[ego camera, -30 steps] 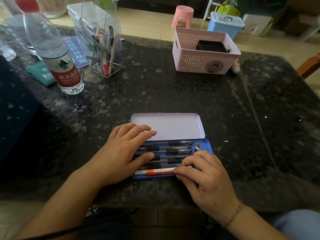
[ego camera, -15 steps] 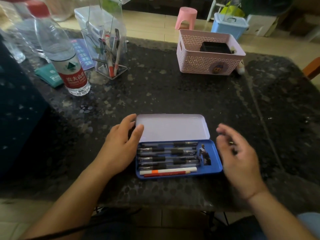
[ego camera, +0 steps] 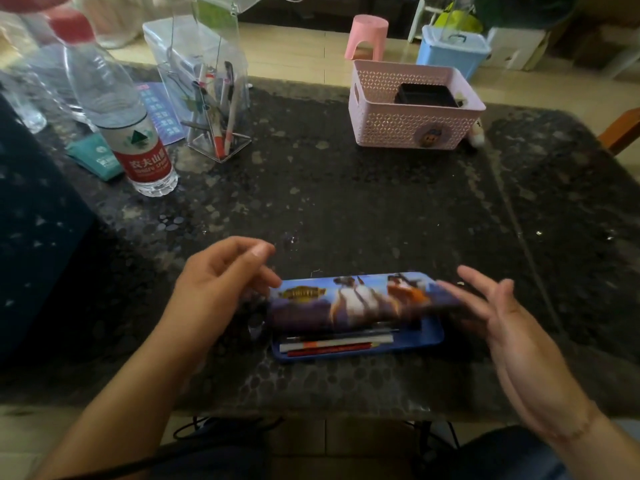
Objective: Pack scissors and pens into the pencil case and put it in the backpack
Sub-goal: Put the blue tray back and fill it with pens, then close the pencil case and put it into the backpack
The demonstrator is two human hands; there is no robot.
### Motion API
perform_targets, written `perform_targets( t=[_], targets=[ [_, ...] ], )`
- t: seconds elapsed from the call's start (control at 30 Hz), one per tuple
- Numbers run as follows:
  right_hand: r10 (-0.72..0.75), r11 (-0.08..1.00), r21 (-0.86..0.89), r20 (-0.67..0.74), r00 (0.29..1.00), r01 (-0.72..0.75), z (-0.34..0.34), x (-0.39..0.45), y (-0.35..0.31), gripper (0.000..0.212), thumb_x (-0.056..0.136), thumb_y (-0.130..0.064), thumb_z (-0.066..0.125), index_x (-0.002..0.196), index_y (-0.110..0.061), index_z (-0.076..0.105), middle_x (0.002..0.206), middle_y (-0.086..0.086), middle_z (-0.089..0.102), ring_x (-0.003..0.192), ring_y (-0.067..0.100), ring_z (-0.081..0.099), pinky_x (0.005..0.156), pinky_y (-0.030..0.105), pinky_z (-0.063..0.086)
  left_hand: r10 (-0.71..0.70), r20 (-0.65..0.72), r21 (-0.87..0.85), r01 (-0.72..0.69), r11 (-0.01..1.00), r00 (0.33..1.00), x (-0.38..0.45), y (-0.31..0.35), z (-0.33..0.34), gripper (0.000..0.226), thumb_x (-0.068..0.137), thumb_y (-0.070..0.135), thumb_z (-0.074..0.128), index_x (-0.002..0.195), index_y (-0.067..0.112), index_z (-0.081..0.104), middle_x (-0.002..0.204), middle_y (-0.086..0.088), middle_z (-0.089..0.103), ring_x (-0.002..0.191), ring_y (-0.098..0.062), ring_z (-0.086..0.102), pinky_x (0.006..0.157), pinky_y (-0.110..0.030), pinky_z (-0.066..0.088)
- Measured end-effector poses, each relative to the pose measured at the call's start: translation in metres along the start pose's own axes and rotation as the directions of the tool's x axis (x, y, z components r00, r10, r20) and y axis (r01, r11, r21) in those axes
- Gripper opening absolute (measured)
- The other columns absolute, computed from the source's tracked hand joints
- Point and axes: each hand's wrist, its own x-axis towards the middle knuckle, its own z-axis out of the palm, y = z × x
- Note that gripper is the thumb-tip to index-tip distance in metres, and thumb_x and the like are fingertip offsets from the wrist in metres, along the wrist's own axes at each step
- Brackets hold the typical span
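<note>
The blue tin pencil case (ego camera: 431, 336) lies near the table's front edge. Its printed lid (ego camera: 353, 301) is tilted halfway down over the tray and looks blurred. Under the lid's front edge I see a white-and-orange pen (ego camera: 346, 341) and a red one beside it; the other contents are hidden. My left hand (ego camera: 214, 289) hovers at the lid's left end, fingers loosely curled, holding nothing. My right hand (ego camera: 512, 327) is spread with straight fingers at the lid's right end. Whether either hand touches the lid is unclear.
A water bottle (ego camera: 138, 147) and a clear pen holder (ego camera: 218, 109) with several pens stand at the back left. At the back right sits a pink basket (ego camera: 408, 109). A dark blue fabric mass (ego camera: 34, 237) fills the left edge.
The lid, lying flat open behind the tray before, has swung up and forward over the pens. My right hand moved in to the lid's right end; my left hand lifted off.
</note>
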Motion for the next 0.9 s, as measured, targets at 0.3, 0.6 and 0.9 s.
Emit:
perform_targets(
  t=[0.3, 0.6, 0.9],
  targets=[
    [-0.317, 0.698, -0.679, -0.005, 0.948, 0.230, 0.027, 0.006, 0.023, 0.054, 0.089, -0.062, 0.034, 0.132, -0.032, 0.046, 0.135, -0.015, 0.044, 0.133, 0.009, 0.032, 0.111, 0.038, 0.029, 0.197, 0.255, 0.868, -0.314, 0.385, 0.947, -0.020, -0.026, 0.052, 0.074, 0.086, 0.075, 0.025, 0.145, 0.032, 0.036, 0.155, 0.006, 0.032, 0.143, -0.020, 0.025, 0.115, -0.049, 0.025],
    [-0.363, 0.392, -0.867, 0.162, 0.918, 0.308, 0.061, 0.011, 0.033, 0.057, 0.097, -0.052, 0.012, 0.142, -0.028, 0.037, 0.153, 0.004, 0.032, 0.143, 0.029, 0.018, 0.111, 0.050, 0.027, 0.089, 0.426, 0.878, -0.435, 0.198, 0.900, -0.020, -0.043, 0.072, 0.080, 0.089, 0.078, 0.016, 0.152, 0.029, 0.023, 0.159, 0.000, 0.026, 0.146, -0.028, 0.025, 0.111, -0.064, 0.024],
    [-0.143, 0.587, -0.808, -0.038, 0.989, 0.054, 0.030, 0.007, 0.035, 0.072, 0.092, -0.061, 0.017, 0.149, -0.017, 0.020, 0.160, 0.004, 0.003, 0.146, 0.019, -0.008, 0.118, 0.045, 0.001, -0.013, 0.075, 0.923, -0.064, 0.378, 0.997, -0.039, -0.040, 0.048, 0.096, 0.075, 0.085, -0.003, 0.151, 0.029, -0.017, 0.159, 0.009, -0.023, 0.146, -0.014, -0.022, 0.118, -0.048, -0.011]
  ],
)
